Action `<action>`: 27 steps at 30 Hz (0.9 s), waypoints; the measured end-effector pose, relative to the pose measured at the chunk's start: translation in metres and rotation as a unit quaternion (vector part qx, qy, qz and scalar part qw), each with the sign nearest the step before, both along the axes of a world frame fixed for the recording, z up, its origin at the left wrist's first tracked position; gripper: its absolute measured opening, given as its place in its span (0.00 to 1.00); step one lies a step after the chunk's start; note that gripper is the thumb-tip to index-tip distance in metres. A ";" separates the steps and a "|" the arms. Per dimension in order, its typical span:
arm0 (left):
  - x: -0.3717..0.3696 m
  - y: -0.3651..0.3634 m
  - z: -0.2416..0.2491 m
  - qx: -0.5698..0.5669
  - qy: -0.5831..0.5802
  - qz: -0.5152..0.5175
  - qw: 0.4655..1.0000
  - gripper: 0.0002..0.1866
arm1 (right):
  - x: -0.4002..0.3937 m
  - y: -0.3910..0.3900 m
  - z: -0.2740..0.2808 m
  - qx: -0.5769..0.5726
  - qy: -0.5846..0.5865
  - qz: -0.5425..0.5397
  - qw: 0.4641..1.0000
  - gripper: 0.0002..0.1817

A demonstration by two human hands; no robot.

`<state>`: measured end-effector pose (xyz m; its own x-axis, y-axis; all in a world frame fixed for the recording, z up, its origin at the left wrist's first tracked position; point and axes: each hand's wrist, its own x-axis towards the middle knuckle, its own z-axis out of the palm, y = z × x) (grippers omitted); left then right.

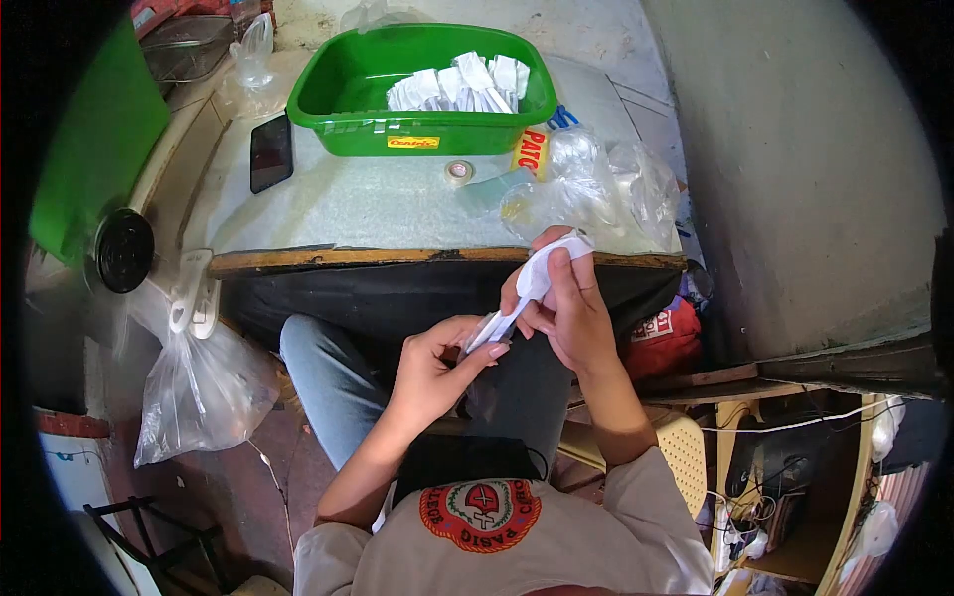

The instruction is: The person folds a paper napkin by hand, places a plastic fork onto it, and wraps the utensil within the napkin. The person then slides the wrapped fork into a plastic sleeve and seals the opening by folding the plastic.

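Note:
Above my lap, just off the table's front edge, both hands hold one slim white spoon-shaped bundle in clear wrap. Its narrow lower end is pinched between the thumb and fingers of my left hand (437, 363). Around the broad upper part of the white bundle (537, 278), the fingers of my right hand (571, 313) are closed. Beyond them on the table, a green basin (343, 124) holds a pile of similar white wrapped pieces (462, 84) on its right side.
On the table (328, 214) lie a black phone (271, 154), a tape roll (458, 172), clear plastic bags (581, 189) and a yellow-and-red packet (531, 151). A clear bag (204, 392) hangs at the left. A grey wall (805, 179) stands on the right.

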<state>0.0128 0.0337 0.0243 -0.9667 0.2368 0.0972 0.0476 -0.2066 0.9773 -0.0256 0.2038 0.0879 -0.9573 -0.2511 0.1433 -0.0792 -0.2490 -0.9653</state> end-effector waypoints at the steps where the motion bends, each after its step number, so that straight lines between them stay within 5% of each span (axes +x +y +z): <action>1: -0.001 0.000 -0.001 -0.015 0.009 0.000 1.000 0.13 | 0.001 0.000 -0.001 0.035 0.009 -0.012 0.999 0.14; 7: -0.003 0.003 -0.004 -0.017 0.016 0.014 1.000 0.15 | 0.003 -0.004 -0.009 0.098 0.122 -0.082 0.984 0.12; 27: -0.010 0.003 -0.004 0.038 -0.009 -0.046 0.998 0.16 | 0.010 -0.004 -0.022 0.074 0.113 -0.136 0.981 0.12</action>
<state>0.0025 0.0368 0.0207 -0.9432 0.3165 0.1013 0.0079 -0.2835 0.9589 -0.0154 0.1999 0.0663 -0.9397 -0.0244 0.3413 -0.3399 -0.0477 -0.9393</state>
